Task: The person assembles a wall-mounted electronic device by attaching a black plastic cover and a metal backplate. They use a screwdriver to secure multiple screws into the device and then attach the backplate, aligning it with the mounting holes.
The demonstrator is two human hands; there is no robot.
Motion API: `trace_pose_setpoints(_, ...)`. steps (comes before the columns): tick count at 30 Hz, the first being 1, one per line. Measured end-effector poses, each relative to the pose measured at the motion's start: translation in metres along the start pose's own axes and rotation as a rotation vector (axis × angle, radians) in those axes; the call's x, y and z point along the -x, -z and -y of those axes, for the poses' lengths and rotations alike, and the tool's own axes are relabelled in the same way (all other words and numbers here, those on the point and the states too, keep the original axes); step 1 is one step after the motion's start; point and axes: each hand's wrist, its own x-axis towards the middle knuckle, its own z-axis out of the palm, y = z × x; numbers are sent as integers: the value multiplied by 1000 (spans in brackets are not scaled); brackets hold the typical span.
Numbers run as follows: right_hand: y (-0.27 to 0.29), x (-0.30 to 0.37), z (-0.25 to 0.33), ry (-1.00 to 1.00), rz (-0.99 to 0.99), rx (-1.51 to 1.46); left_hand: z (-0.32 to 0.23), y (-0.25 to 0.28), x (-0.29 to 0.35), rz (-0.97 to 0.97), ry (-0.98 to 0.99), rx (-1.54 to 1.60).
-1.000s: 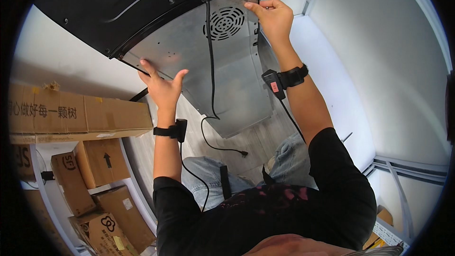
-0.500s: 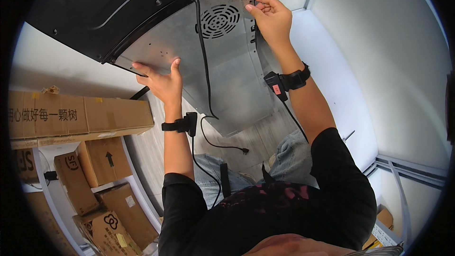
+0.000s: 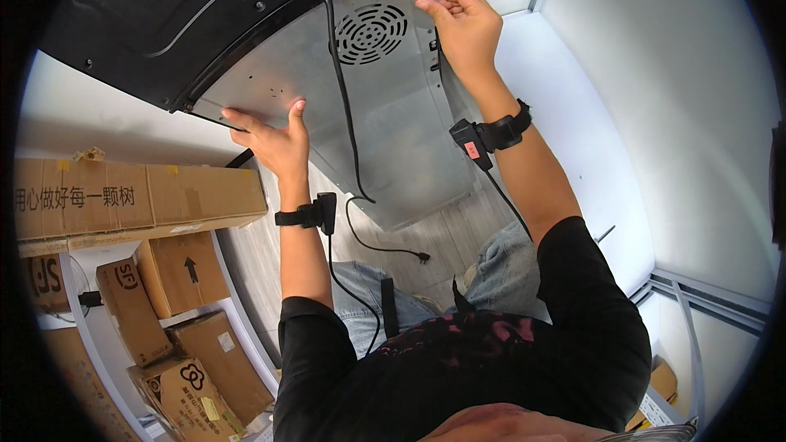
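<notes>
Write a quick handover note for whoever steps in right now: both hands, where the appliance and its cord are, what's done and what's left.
Left hand: open, palm against the lower left edge of the appliance, thumb up on the metal back panel.
Right hand: fingers curled on the panel's upper right edge, beside the round vent.
Appliance: black, tilted, back panel facing the person, held between both hands.
Cord: hangs loose down the panel, plug free near the floor.
Boxes: stacked at left.
Done: appliance gripped on both sides, unplugged.
Left: probably setting it down; mind the dangling cord.
</notes>
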Motion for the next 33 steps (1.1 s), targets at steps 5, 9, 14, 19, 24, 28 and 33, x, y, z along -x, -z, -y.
trace_pose_setpoints(5,-4,4,-6,23,-21,-58,-5,1,0,11,47,6)
trace_pose_setpoints(9,0,4,1,-25,12,-54,-3,2,0,13,43,-2)
trace_pose_setpoints(14,0,3,-16,-65,30,-132,-2,2,0,11,-10,-41)
trace_pose_setpoints(19,-2,2,-14,-54,27,-135,0,4,-2,4,-34,-66)
trace_pose_setpoints(24,-3,5,-10,-55,28,-105,-2,4,-1,16,35,-39)
trace_pose_setpoints(28,-2,7,-5,-93,43,-113,-10,5,-1,55,128,-18)
trace_pose_setpoints(33,3,8,-4,7,73,-89,-5,3,-2,56,126,-57)
